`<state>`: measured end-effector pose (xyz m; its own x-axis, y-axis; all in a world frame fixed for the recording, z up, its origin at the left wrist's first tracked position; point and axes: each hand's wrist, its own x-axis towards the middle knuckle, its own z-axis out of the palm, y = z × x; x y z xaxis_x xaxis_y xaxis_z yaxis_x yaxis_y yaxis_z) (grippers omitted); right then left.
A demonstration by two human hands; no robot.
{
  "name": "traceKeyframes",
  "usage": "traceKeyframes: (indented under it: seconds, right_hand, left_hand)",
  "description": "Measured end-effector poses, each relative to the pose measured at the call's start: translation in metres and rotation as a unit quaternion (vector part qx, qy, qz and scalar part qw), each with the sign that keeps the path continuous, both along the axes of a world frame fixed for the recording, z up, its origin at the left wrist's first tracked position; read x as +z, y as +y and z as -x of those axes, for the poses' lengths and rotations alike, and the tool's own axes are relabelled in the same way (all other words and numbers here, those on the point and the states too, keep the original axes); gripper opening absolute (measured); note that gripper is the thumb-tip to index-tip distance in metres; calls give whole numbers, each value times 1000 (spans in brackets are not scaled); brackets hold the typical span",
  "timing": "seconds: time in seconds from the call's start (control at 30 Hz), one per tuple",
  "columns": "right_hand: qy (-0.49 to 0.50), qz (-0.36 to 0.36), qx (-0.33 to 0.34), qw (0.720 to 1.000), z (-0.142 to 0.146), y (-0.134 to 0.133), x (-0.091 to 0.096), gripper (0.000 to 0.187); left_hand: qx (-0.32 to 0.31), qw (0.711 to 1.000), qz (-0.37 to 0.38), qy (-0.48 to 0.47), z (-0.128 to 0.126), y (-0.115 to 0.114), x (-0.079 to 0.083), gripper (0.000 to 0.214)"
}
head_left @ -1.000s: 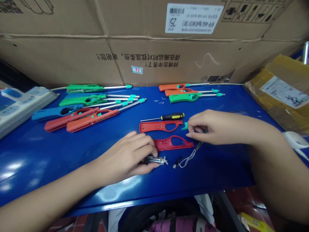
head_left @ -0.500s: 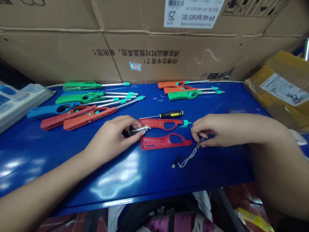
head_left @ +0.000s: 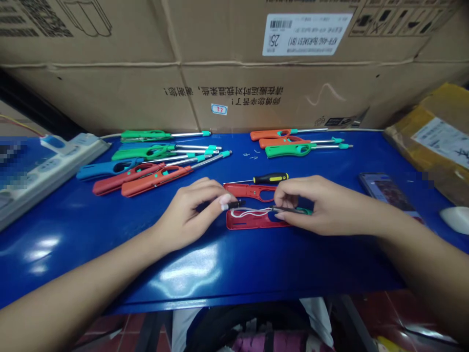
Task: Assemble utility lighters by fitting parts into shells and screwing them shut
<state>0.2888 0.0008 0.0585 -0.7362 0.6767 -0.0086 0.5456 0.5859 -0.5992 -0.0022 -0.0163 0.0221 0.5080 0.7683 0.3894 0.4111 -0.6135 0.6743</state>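
My left hand (head_left: pixel 200 210) pinches a small black piezo igniter (head_left: pixel 234 204) with a white end. White wires (head_left: pixel 251 212) run from it to a dark slim piece (head_left: pixel 289 210), which my right hand (head_left: pixel 324 208) pinches, with a green bit just past it. Both hands are over two red lighter shell halves. The upper half (head_left: pixel 238 189) lies open behind my fingers. The lower half (head_left: pixel 252 222) is under the wires, its right end hidden by my right hand. Behind them lies a black and yellow screwdriver (head_left: pixel 271 178).
Several gas lighters, among them a red one (head_left: pixel 128 178), lie at the back left. Others, including a green one (head_left: pixel 287 150), lie back right beside tiny screws (head_left: pixel 251 155). A power strip (head_left: pixel 47 176) is left; a phone (head_left: pixel 390 195), mouse (head_left: pixel 456 219) and taped parcel (head_left: pixel 432 132) are right.
The clear tube in my left hand is out of sight; that hand now holds the igniter that dangled from the wires. My right hand moved left, over the shells. The view shifted left.
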Motion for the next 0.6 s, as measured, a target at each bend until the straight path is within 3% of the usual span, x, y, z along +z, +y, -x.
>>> traceKeyframes:
  seconds: [0.13, 0.23, 0.33, 0.6]
  right_hand:
    - [5, 11, 8, 1000, 4, 0, -9, 8]
    - [5, 4, 6, 1000, 1, 1, -11, 8]
    - [17, -9, 2, 1000, -2, 2, -12, 6]
    - [62, -68, -3, 996, 0, 4, -16, 3]
  left_hand:
    - [-40, 999, 21, 4, 0, -5, 1, 35]
    - [-52, 998, 8, 20, -2, -6, -1, 26]
    - [-49, 997, -34, 49, -6, -6, -3, 14]
    - [-32, 991, -76, 104, -4, -5, -7, 26]
